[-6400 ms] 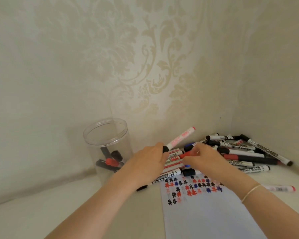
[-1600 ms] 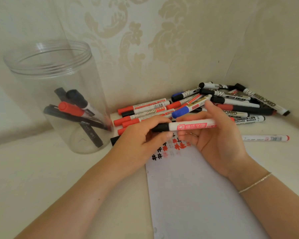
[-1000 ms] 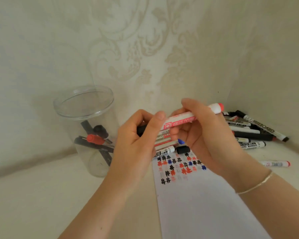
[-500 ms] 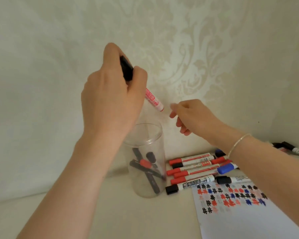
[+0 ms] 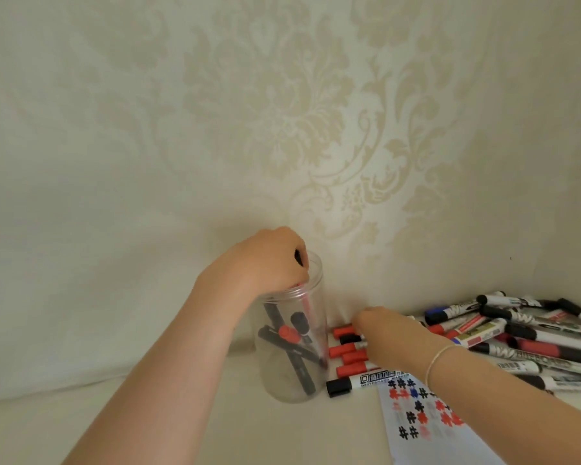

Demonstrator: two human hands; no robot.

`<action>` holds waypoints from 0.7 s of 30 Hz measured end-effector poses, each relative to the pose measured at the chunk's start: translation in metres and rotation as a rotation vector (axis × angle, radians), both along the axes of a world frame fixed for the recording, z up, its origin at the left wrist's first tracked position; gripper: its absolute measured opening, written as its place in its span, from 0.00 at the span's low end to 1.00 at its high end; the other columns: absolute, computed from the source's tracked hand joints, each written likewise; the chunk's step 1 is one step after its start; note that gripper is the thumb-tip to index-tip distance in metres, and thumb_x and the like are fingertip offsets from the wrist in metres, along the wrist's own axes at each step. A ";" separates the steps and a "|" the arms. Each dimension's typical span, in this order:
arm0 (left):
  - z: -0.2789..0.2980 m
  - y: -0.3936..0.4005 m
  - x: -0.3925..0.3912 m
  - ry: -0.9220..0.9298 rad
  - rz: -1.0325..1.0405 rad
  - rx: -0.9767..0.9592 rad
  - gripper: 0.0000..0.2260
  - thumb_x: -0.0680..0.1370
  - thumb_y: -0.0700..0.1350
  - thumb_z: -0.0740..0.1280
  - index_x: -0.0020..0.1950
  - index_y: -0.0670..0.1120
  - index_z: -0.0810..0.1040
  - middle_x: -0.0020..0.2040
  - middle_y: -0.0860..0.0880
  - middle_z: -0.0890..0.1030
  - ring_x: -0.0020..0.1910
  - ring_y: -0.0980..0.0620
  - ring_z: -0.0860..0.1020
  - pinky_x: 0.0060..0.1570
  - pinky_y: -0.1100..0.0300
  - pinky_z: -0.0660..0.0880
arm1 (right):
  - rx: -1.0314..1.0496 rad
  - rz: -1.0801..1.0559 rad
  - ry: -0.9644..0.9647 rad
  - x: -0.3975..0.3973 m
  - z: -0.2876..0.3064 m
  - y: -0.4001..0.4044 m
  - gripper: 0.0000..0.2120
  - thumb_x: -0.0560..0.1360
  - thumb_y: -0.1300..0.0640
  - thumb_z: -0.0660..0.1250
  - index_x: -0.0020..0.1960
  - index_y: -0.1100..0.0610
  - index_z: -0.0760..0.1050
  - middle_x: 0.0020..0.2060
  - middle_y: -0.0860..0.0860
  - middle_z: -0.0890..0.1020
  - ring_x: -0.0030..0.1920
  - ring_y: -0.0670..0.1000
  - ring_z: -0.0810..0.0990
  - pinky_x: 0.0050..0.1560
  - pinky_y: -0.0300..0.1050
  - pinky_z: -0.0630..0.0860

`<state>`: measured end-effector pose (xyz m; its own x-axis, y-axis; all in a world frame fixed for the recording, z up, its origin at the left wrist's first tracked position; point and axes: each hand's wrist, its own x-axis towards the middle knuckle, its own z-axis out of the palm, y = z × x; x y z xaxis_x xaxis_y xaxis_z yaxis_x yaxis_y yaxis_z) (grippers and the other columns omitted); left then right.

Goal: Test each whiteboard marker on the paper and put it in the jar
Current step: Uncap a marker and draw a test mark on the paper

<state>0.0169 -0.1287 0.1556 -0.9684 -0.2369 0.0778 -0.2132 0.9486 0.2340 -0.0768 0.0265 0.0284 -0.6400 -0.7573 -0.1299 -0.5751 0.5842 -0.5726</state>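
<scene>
My left hand [image 5: 265,263] is over the mouth of the clear plastic jar [image 5: 311,330] and grips a white marker with red print [image 5: 72,307] by its black end. The marker points down inside the jar. Several black and red markers [image 5: 287,333] lie crossed in the jar. My right hand [image 5: 386,333] rests with its fingers on a row of red-capped markers [image 5: 344,350] just right of the jar. The paper [image 5: 416,417] with red, black and blue hash marks lies at the lower right, partly under my right forearm.
A heap of black, red and blue whiteboard markers [image 5: 534,333] fills the corner at the right. A black-capped marker [image 5: 366,382] lies along the paper's top edge. Patterned walls close off the back and the right side.
My left hand came down from above the jar and lowered the marker into its mouth. My right hand dropped from mid-air onto the row of red-capped markers.
</scene>
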 end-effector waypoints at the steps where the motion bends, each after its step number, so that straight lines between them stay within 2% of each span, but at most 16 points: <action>1: -0.001 0.000 -0.003 -0.035 -0.022 -0.010 0.09 0.74 0.41 0.63 0.48 0.51 0.82 0.44 0.53 0.81 0.45 0.51 0.79 0.42 0.61 0.75 | 0.001 0.010 0.018 0.000 -0.001 -0.001 0.13 0.78 0.69 0.60 0.62 0.66 0.73 0.51 0.52 0.80 0.39 0.38 0.80 0.41 0.32 0.77; 3: -0.002 0.000 -0.009 -0.097 -0.048 -0.046 0.09 0.75 0.40 0.63 0.45 0.50 0.82 0.39 0.54 0.79 0.42 0.51 0.77 0.34 0.64 0.70 | 0.092 0.012 0.100 0.003 0.002 -0.005 0.11 0.78 0.67 0.61 0.60 0.65 0.73 0.51 0.52 0.78 0.44 0.41 0.81 0.46 0.37 0.78; 4: -0.002 0.000 -0.012 -0.136 -0.056 -0.066 0.08 0.75 0.41 0.64 0.43 0.51 0.81 0.37 0.55 0.78 0.41 0.51 0.76 0.33 0.64 0.68 | 0.185 -0.006 0.199 0.004 0.005 -0.006 0.10 0.78 0.65 0.61 0.59 0.63 0.74 0.54 0.54 0.76 0.50 0.47 0.81 0.51 0.42 0.77; 6: -0.001 -0.004 -0.021 -0.228 -0.056 -0.081 0.05 0.74 0.44 0.68 0.43 0.53 0.81 0.38 0.55 0.78 0.43 0.51 0.78 0.37 0.62 0.73 | 0.341 -0.023 0.357 0.006 0.010 -0.007 0.10 0.78 0.62 0.62 0.58 0.61 0.74 0.58 0.56 0.72 0.55 0.56 0.77 0.57 0.48 0.75; 7: -0.001 -0.005 -0.025 -0.282 -0.051 -0.079 0.04 0.73 0.47 0.70 0.46 0.52 0.83 0.41 0.54 0.81 0.45 0.50 0.80 0.42 0.59 0.77 | 0.387 -0.004 0.386 0.007 0.011 -0.008 0.10 0.78 0.61 0.62 0.57 0.61 0.74 0.58 0.56 0.72 0.56 0.57 0.76 0.57 0.49 0.74; 9: -0.001 -0.005 -0.029 -0.386 -0.045 -0.054 0.11 0.69 0.52 0.74 0.48 0.50 0.84 0.44 0.52 0.84 0.45 0.48 0.83 0.50 0.52 0.80 | 0.440 0.042 0.418 0.008 0.011 -0.008 0.07 0.77 0.59 0.62 0.53 0.59 0.74 0.54 0.55 0.74 0.53 0.57 0.76 0.54 0.48 0.74; 11: 0.000 -0.002 -0.031 -0.441 -0.053 -0.009 0.10 0.69 0.53 0.74 0.47 0.49 0.85 0.43 0.51 0.85 0.44 0.48 0.84 0.50 0.51 0.81 | 0.482 0.076 0.455 0.008 0.011 -0.007 0.03 0.77 0.58 0.61 0.45 0.56 0.71 0.46 0.54 0.74 0.47 0.55 0.75 0.48 0.47 0.73; 13: 0.003 0.000 -0.028 -0.454 -0.059 0.022 0.08 0.71 0.52 0.72 0.46 0.49 0.85 0.44 0.52 0.85 0.45 0.48 0.84 0.51 0.52 0.81 | 0.498 0.095 0.502 0.009 0.010 -0.005 0.03 0.77 0.58 0.61 0.48 0.56 0.72 0.46 0.53 0.77 0.46 0.55 0.75 0.48 0.47 0.73; 15: 0.010 0.001 -0.021 -0.405 -0.056 0.055 0.09 0.75 0.51 0.69 0.49 0.47 0.84 0.46 0.50 0.85 0.46 0.49 0.84 0.52 0.54 0.80 | 0.485 0.095 0.582 0.009 0.004 -0.004 0.09 0.78 0.59 0.59 0.56 0.57 0.73 0.52 0.54 0.79 0.51 0.57 0.78 0.50 0.48 0.73; 17: 0.017 0.001 -0.014 -0.277 -0.032 0.074 0.10 0.77 0.48 0.65 0.49 0.45 0.82 0.45 0.49 0.84 0.46 0.50 0.83 0.50 0.56 0.80 | 0.464 0.085 0.633 0.007 -0.004 -0.003 0.14 0.77 0.62 0.58 0.62 0.57 0.72 0.55 0.55 0.78 0.54 0.58 0.78 0.51 0.49 0.74; 21: 0.026 0.023 0.001 0.296 -0.014 -0.130 0.09 0.77 0.48 0.62 0.46 0.50 0.81 0.42 0.51 0.83 0.44 0.48 0.81 0.48 0.52 0.78 | 0.284 0.003 0.519 0.004 -0.004 0.004 0.14 0.77 0.60 0.58 0.61 0.55 0.73 0.54 0.56 0.79 0.53 0.57 0.79 0.50 0.48 0.75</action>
